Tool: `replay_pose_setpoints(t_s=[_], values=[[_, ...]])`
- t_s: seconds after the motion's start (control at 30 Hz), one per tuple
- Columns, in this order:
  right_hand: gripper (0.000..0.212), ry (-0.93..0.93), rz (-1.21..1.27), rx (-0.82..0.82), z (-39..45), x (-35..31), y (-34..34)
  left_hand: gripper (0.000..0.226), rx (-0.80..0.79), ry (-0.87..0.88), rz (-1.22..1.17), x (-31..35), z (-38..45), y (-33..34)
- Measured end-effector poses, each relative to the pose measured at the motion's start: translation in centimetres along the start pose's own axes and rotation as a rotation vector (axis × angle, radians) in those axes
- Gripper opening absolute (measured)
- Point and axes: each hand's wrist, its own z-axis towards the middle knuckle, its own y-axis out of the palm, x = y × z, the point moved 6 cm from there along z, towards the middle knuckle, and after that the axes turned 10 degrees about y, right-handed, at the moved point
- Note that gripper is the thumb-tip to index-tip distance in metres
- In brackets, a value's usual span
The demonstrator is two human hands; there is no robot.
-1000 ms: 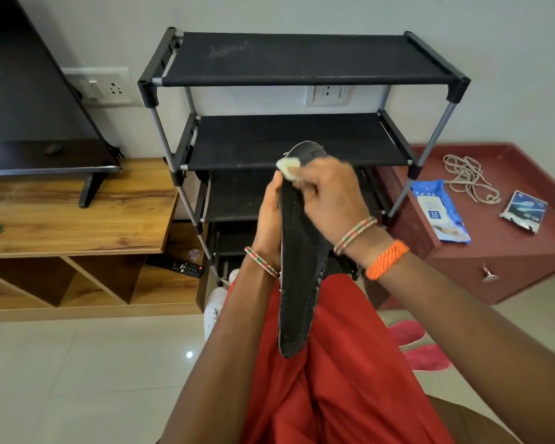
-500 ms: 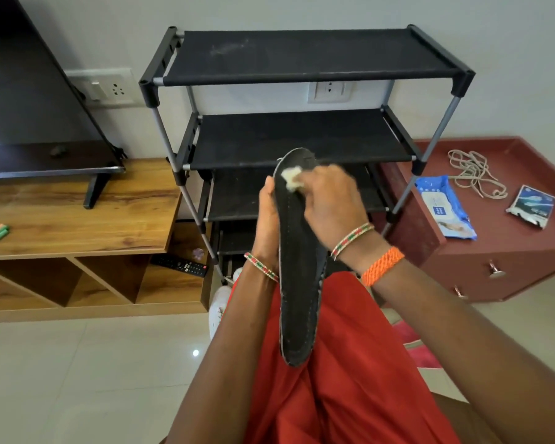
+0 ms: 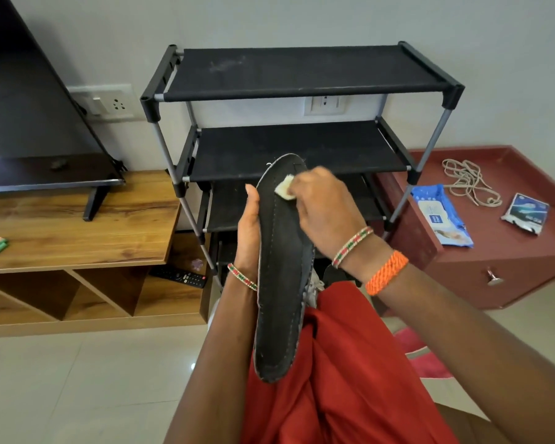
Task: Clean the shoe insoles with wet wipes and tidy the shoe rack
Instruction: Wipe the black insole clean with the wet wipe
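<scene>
A long black insole (image 3: 281, 283) stands nearly upright over my red-clothed lap. My left hand (image 3: 249, 232) grips its left edge from behind, thumb up along the rim. My right hand (image 3: 324, 206) pinches a small crumpled white wet wipe (image 3: 285, 188) and presses it on the insole's upper part near the toe. Behind stands the black shoe rack (image 3: 302, 75) with bare top and second shelves. The blue wet wipes pack (image 3: 441, 216) lies on the red cabinet at right.
A wooden TV unit (image 3: 77, 232) with a TV (image 3: 29, 123) stands at left, a remote (image 3: 178, 277) in its lower cubby. A red cabinet (image 3: 510, 267) holds a coiled cord (image 3: 470, 182) and a small packet (image 3: 524, 213). Pink slippers (image 3: 420, 350) lie on the tiled floor.
My right hand has slid the wipe a little down from the insole's tip onto its upper face. The left hand keeps its hold on the insole.
</scene>
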Motion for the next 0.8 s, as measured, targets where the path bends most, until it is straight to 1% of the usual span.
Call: replay_pose_setpoints(t_s=[0.03, 0.1, 0.13, 0.2, 0.27, 0.33, 0.4, 0.47, 0.53, 0.6, 0.63, 0.7, 0.77, 0.8], values=[[0.018, -0.035, 0.022, -0.026, -0.9, -0.4, 0.3, 0.075, 0.007, 0.009, -0.011, 0.1, 0.1, -0.3], [0.017, -0.042, 0.049, -0.057, -1.4, -0.4, 0.5, 0.074, -0.001, 0.014, 0.001, -0.1, 0.0, -0.6], [0.016, -0.013, 0.053, -0.029, -0.9, 0.0, 0.2, 0.071, -0.006, 0.017, 0.017, -0.3, 0.0, -0.5], [0.016, 0.091, 0.073, 0.081, 0.8, 1.2, -0.6, 0.065, -0.012, 0.015, 0.061, -0.6, -0.1, -0.2], [0.016, 0.146, 0.107, 0.154, 1.5, 1.5, -1.4, 0.065, -0.011, 0.012, 0.074, -0.6, -0.2, 0.2], [0.019, 0.065, 0.132, 0.146, 0.7, -0.1, -1.6, 0.065, -0.002, 0.033, 0.054, -0.2, -0.2, 0.4], [0.022, -0.067, 0.189, 0.060, -1.2, -2.0, -0.9, 0.064, 0.026, 0.081, 0.055, 0.2, 0.0, 0.1], [0.021, -0.088, 0.221, 0.018, -1.3, -2.0, -0.4, 0.069, 0.048, 0.095, 0.062, 0.1, 0.0, 0.0], [0.018, 0.021, 0.196, 0.091, 0.4, -0.2, -0.4, 0.076, 0.035, 0.070, 0.061, -0.2, -0.1, 0.4], [0.016, 0.134, 0.167, 0.157, 1.5, 1.2, -0.6, 0.078, 0.043, 0.057, 0.090, -0.3, -0.4, 0.5], [0.017, 0.137, 0.159, 0.159, 1.4, 1.2, -0.6, 0.078, 0.051, 0.057, 0.089, -0.2, -0.5, 0.6], [0.021, 0.034, 0.164, 0.098, 0.2, -0.3, -0.2, 0.078, 0.066, 0.077, 0.059, 0.1, -0.6, 0.5], [0.023, -0.102, 0.224, -0.042, -1.1, -1.5, 0.3, 0.080, 0.072, 0.105, 0.019, 0.4, -0.7, 0.5], [0.022, -0.136, 0.258, -0.084, -1.0, -1.5, 0.3, 0.082, 0.062, 0.098, 0.016, 0.5, -0.8, 0.7]])
